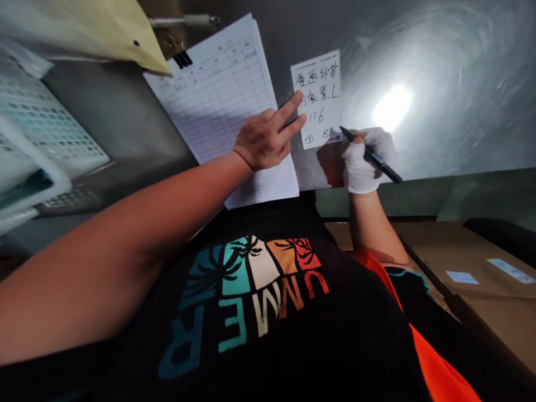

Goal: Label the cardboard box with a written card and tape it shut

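Observation:
A small white card [316, 106] with black handwritten characters and numbers lies on the metal table. My bare left hand [268, 134] rests over a stack of printed forms [218, 84], its index and middle fingers stretched out onto the card's left edge. In a white glove, my right hand [371, 156] is closed round a black marker pen [383, 164]. The pen's tip points at the card's lower right corner, by the handwritten 8; whether it touches the card I cannot tell. A black binder clip [182, 59] grips the top left of the forms.
The metal table [439, 111] reflects a bright light on the right. White plastic baskets [50, 111] stand at the left, below a yellowish bag or sheet [104, 33]. Cardboard boxes [439, 245] with labels sit lower at the right, beyond the table's near edge.

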`<state>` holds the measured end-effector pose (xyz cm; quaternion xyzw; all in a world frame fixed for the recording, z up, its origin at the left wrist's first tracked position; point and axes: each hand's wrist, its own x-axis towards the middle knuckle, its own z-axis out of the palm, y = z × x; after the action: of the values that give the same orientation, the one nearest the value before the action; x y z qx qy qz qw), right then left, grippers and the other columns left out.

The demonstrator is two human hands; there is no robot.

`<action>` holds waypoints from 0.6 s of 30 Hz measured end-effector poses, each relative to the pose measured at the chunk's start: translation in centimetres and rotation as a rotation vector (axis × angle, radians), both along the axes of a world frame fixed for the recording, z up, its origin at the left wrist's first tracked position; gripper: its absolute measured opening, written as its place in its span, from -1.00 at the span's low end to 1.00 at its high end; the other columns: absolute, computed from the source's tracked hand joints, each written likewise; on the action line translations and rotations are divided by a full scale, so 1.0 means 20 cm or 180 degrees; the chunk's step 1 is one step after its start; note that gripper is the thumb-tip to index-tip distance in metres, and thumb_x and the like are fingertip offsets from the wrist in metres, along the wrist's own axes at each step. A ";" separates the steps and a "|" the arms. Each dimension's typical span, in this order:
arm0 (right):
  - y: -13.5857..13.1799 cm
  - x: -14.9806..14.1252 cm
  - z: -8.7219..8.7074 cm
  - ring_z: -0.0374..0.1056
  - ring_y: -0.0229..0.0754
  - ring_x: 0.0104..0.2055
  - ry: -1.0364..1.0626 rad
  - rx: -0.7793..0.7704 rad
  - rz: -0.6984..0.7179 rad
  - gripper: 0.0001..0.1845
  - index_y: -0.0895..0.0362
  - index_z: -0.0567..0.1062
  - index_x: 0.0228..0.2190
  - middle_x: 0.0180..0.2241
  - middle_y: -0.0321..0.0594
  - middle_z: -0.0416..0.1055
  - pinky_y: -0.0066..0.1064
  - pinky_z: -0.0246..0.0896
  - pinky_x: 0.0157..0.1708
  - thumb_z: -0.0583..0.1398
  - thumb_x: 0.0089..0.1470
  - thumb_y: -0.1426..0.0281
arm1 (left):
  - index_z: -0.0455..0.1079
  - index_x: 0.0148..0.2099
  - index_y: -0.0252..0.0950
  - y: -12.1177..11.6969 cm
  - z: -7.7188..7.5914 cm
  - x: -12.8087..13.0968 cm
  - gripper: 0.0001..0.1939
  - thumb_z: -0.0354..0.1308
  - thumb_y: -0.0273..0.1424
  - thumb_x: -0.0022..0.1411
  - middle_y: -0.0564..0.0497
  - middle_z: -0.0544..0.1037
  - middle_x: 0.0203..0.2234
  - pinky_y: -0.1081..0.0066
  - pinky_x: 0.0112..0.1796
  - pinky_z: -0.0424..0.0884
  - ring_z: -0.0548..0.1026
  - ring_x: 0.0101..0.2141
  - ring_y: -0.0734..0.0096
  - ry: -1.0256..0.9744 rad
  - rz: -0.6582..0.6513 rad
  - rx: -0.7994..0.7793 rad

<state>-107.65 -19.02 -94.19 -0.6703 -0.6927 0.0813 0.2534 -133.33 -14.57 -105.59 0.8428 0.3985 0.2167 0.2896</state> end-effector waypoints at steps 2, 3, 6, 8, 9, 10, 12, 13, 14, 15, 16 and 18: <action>0.00 0.04 0.02 0.63 -0.01 0.00 0.0149 -0.0045 0.0027 -0.77 0.07 0.63 -0.14 -0.14 -0.16 0.55 -0.02 0.62 0.23 0.18 0.47 0.26 | 0.25 0.73 -0.17 0.00 0.01 0.00 -0.22 0.02 -0.46 0.54 -0.12 0.03 0.73 -0.12 0.13 0.59 0.61 0.15 -0.11 0.0242 -0.0060 -0.0014; 0.01 0.06 0.03 0.64 0.00 0.03 0.0162 -0.0117 0.0078 -0.77 0.07 0.63 -0.14 -0.13 -0.16 0.56 -0.02 0.61 0.24 0.20 0.48 0.24 | 0.23 0.74 -0.17 0.01 0.01 0.00 -0.21 0.01 -0.46 0.54 -0.12 0.00 0.74 -0.13 0.13 0.59 0.61 0.15 -0.12 0.0334 -0.0099 -0.0029; 0.03 0.08 0.04 0.65 0.01 0.03 0.0023 -0.0290 0.0277 -0.78 0.06 0.64 -0.13 -0.12 -0.15 0.61 -0.04 0.63 0.22 0.25 0.47 0.21 | 0.20 0.75 -0.16 0.01 -0.02 0.01 -0.20 0.03 -0.43 0.53 -0.14 -0.01 0.74 -0.16 0.17 0.57 0.60 0.18 -0.14 0.0217 -0.0123 0.0005; 0.04 0.07 0.05 0.67 0.01 0.00 -0.0125 -0.0269 0.0449 -0.76 0.07 0.67 -0.13 -0.12 -0.15 0.66 -0.07 0.65 0.17 0.27 0.46 0.19 | 0.21 0.74 -0.15 0.01 -0.05 0.01 -0.22 0.04 -0.41 0.55 -0.15 0.02 0.74 -0.16 0.19 0.56 0.59 0.19 -0.13 0.0060 -0.0094 0.0069; 0.04 0.06 0.04 0.67 0.01 -0.01 -0.0183 -0.0227 0.0529 -0.77 0.07 0.68 -0.14 -0.12 -0.14 0.67 -0.09 0.66 0.14 0.27 0.45 0.20 | 0.21 0.74 -0.15 0.01 -0.07 0.01 -0.22 0.04 -0.40 0.55 -0.15 0.02 0.74 -0.15 0.18 0.56 0.60 0.18 -0.13 0.0042 -0.0093 0.0100; 0.05 0.05 0.04 0.68 0.01 -0.02 -0.0234 -0.0189 0.0570 -0.79 0.06 0.68 -0.16 -0.12 -0.14 0.68 -0.10 0.66 0.12 0.28 0.43 0.22 | 0.21 0.74 -0.15 0.01 -0.08 0.01 -0.21 0.04 -0.40 0.54 -0.16 0.02 0.74 -0.15 0.16 0.57 0.60 0.17 -0.14 0.0060 -0.0103 0.0129; 0.05 0.05 0.03 0.68 0.00 -0.02 -0.0358 -0.0145 0.0475 -0.84 0.05 0.67 -0.18 -0.12 -0.15 0.68 -0.13 0.66 0.11 0.27 0.38 0.30 | 0.19 0.75 -0.16 0.01 -0.09 0.01 -0.20 0.04 -0.41 0.53 -0.18 0.01 0.74 -0.14 0.13 0.58 0.61 0.16 -0.16 0.0137 -0.0116 0.0192; 0.04 0.06 0.02 0.67 -0.01 -0.05 -0.0443 -0.0139 0.0375 -0.86 0.05 0.65 -0.21 -0.15 -0.17 0.67 -0.13 0.66 0.10 0.25 0.35 0.34 | 0.19 0.75 -0.17 0.01 -0.09 0.01 -0.19 0.03 -0.42 0.53 -0.19 0.01 0.74 -0.14 0.12 0.59 0.61 0.17 -0.17 0.0148 -0.0112 0.0228; 0.04 0.07 0.01 0.66 -0.02 -0.08 -0.0533 -0.0146 0.0287 -0.86 0.05 0.63 -0.25 -0.20 -0.18 0.65 -0.12 0.66 0.09 0.23 0.32 0.36 | 0.19 0.75 -0.17 0.00 -0.10 0.01 -0.20 0.02 -0.42 0.53 -0.20 0.02 0.74 -0.13 0.12 0.58 0.61 0.17 -0.17 0.0138 -0.0108 0.0252; 0.03 0.09 0.00 0.64 -0.03 -0.12 -0.0605 -0.0175 0.0229 -0.87 0.05 0.60 -0.28 -0.24 -0.19 0.62 -0.11 0.66 0.07 0.22 0.30 0.38 | 0.18 0.75 -0.17 0.00 -0.10 0.01 -0.20 0.01 -0.42 0.54 -0.20 0.02 0.74 -0.13 0.12 0.58 0.61 0.17 -0.17 0.0121 -0.0109 0.0264; 0.02 0.10 -0.01 0.62 -0.04 -0.15 -0.0631 -0.0232 0.0196 -0.87 0.05 0.58 -0.30 -0.27 -0.20 0.59 -0.10 0.66 0.06 0.22 0.30 0.37 | 0.18 0.75 -0.17 0.00 -0.10 0.01 -0.20 0.01 -0.42 0.54 -0.20 0.02 0.74 -0.13 0.12 0.58 0.61 0.18 -0.17 0.0100 -0.0111 0.0259; 0.01 0.14 -0.03 0.62 -0.03 -0.12 -0.0464 -0.0382 0.0188 -0.84 0.05 0.57 -0.27 -0.26 -0.19 0.55 -0.09 0.66 0.05 0.21 0.37 0.31 | 0.17 0.75 -0.17 0.00 -0.10 0.01 -0.22 -0.01 -0.42 0.56 -0.18 0.01 0.74 -0.14 0.15 0.57 0.60 0.19 -0.15 0.0053 -0.0101 0.0203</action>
<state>-104.87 -18.84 -94.86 -0.6677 -0.7227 0.0811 0.1591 -133.17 -14.52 -107.63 0.8596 0.3803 0.2177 0.2627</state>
